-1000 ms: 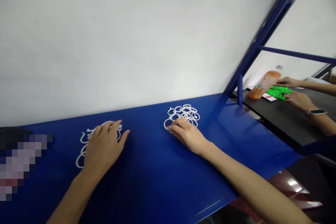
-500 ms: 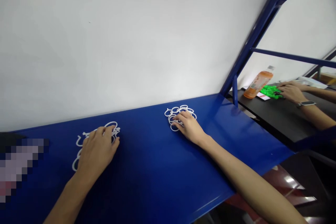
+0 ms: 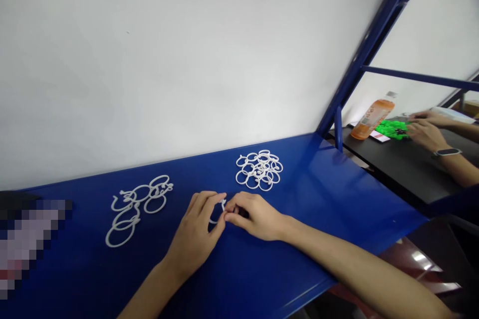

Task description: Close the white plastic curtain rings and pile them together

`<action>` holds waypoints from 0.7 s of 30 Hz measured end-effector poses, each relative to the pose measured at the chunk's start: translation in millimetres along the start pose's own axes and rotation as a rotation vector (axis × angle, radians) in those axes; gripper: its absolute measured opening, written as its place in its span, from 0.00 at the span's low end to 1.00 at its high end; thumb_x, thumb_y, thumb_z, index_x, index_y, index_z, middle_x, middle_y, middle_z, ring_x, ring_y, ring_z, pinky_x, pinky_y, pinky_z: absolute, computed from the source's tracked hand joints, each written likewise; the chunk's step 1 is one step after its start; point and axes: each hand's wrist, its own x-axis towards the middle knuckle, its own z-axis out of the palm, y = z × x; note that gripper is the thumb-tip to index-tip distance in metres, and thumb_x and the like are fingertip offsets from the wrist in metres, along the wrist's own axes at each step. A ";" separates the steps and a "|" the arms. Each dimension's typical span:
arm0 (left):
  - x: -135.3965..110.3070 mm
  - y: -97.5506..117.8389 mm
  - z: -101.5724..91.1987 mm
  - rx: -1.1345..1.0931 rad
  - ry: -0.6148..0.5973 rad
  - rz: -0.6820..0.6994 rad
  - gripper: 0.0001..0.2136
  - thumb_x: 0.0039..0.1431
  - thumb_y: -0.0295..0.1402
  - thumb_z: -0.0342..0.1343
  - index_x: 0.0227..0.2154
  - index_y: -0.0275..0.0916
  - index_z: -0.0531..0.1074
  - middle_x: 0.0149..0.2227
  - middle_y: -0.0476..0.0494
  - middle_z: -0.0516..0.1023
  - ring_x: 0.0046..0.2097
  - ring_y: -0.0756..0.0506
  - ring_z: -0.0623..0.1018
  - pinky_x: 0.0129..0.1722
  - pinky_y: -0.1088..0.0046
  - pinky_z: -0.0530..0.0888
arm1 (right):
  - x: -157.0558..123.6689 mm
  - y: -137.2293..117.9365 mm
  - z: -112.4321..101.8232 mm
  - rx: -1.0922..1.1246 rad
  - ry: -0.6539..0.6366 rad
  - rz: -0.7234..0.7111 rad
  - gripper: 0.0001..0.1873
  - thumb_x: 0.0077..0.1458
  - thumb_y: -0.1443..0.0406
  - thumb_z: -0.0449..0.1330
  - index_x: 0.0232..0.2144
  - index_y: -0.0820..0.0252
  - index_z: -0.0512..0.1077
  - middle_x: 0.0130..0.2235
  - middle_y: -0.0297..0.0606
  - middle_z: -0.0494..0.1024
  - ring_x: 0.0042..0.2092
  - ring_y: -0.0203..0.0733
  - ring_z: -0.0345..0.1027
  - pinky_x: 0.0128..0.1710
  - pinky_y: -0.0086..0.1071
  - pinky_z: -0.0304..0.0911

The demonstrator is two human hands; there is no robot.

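Observation:
My left hand (image 3: 198,232) and my right hand (image 3: 254,217) meet at the middle of the blue shelf (image 3: 337,194). Both pinch a small white plastic ring piece (image 3: 220,209) between their fingertips; most of it is hidden by the fingers. A loose pile of larger white rings (image 3: 136,204) lies to the left of my hands. A tighter cluster of smaller white rings (image 3: 259,170) lies behind my right hand, near the wall.
A white wall rises behind the shelf. A blue frame post (image 3: 366,45) slants up at right. Beyond it, another person's hands (image 3: 426,129) work at green parts (image 3: 391,128) on a black table beside an orange drink bottle (image 3: 370,119). A blurred patch (image 3: 26,239) sits at far left.
Both hands left the two piles of rings and came together at the middle of the shelf, now pinching a white ring piece between them. The piles lie uncovered.

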 end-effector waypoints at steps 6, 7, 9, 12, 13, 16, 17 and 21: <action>-0.8 1.6 1.2 -0.093 0.018 0.019 0.10 0.62 0.35 0.56 0.46 0.44 0.72 0.43 0.45 0.76 0.45 0.44 0.78 0.46 0.67 0.76 | 0.0 1.4 2.1 0.301 -0.008 0.208 0.08 0.61 0.61 0.62 0.36 0.60 0.73 0.29 0.30 0.74 0.30 0.33 0.67 0.32 0.26 0.63; -0.6 1.9 0.8 -0.114 0.018 0.015 0.10 0.62 0.36 0.57 0.45 0.44 0.73 0.42 0.46 0.77 0.44 0.45 0.78 0.45 0.68 0.76 | -0.1 1.7 2.5 0.333 -0.008 0.227 0.09 0.60 0.60 0.63 0.36 0.61 0.73 0.29 0.30 0.74 0.30 0.33 0.67 0.32 0.27 0.63; -0.1 3.4 0.1 -0.156 0.001 -0.010 0.08 0.61 0.36 0.58 0.43 0.45 0.73 0.40 0.47 0.77 0.40 0.46 0.78 0.42 0.70 0.77 | -0.5 2.4 3.7 0.389 -0.017 0.263 0.09 0.58 0.60 0.64 0.36 0.61 0.73 0.30 0.31 0.75 0.30 0.33 0.68 0.32 0.27 0.63; 1.6 6.4 -1.8 -0.227 -0.086 -0.081 0.05 0.60 0.35 0.59 0.38 0.45 0.74 0.36 0.50 0.77 0.32 0.49 0.76 0.34 0.74 0.76 | -1.0 3.5 4.8 0.412 -0.024 0.284 0.08 0.57 0.62 0.65 0.35 0.61 0.73 0.29 0.31 0.76 0.30 0.32 0.68 0.32 0.26 0.63; 2.5 7.1 -3.0 -0.251 -0.114 -0.107 0.04 0.59 0.36 0.59 0.36 0.45 0.74 0.34 0.50 0.77 0.30 0.50 0.76 0.31 0.75 0.75 | -1.0 3.7 4.6 0.398 -0.017 0.279 0.06 0.57 0.64 0.64 0.34 0.62 0.72 0.29 0.31 0.75 0.29 0.32 0.68 0.31 0.26 0.63; 5.3 7.5 -7.8 -0.313 -0.139 -0.185 0.06 0.61 0.39 0.56 0.35 0.45 0.76 0.34 0.50 0.79 0.33 0.48 0.78 0.31 0.75 0.75 | -0.1 3.4 2.1 0.307 0.021 0.238 0.03 0.58 0.67 0.63 0.34 0.62 0.73 0.28 0.30 0.74 0.29 0.32 0.67 0.31 0.25 0.63; 6.0 7.0 -9.2 -0.329 -0.133 -0.209 0.07 0.62 0.39 0.56 0.35 0.45 0.76 0.34 0.50 0.80 0.34 0.48 0.79 0.32 0.74 0.75 | 0.2 3.1 0.9 0.270 0.033 0.212 0.03 0.59 0.67 0.62 0.35 0.61 0.73 0.29 0.30 0.74 0.29 0.32 0.68 0.31 0.25 0.63; 7.3 5.2 -11.7 -0.384 -0.130 -0.286 0.08 0.60 0.41 0.57 0.37 0.46 0.77 0.32 0.51 0.81 0.34 0.47 0.80 0.36 0.72 0.76 | -0.1 3.0 -2.3 0.137 0.032 0.038 0.05 0.64 0.65 0.60 0.39 0.60 0.74 0.32 0.33 0.77 0.32 0.33 0.70 0.34 0.26 0.65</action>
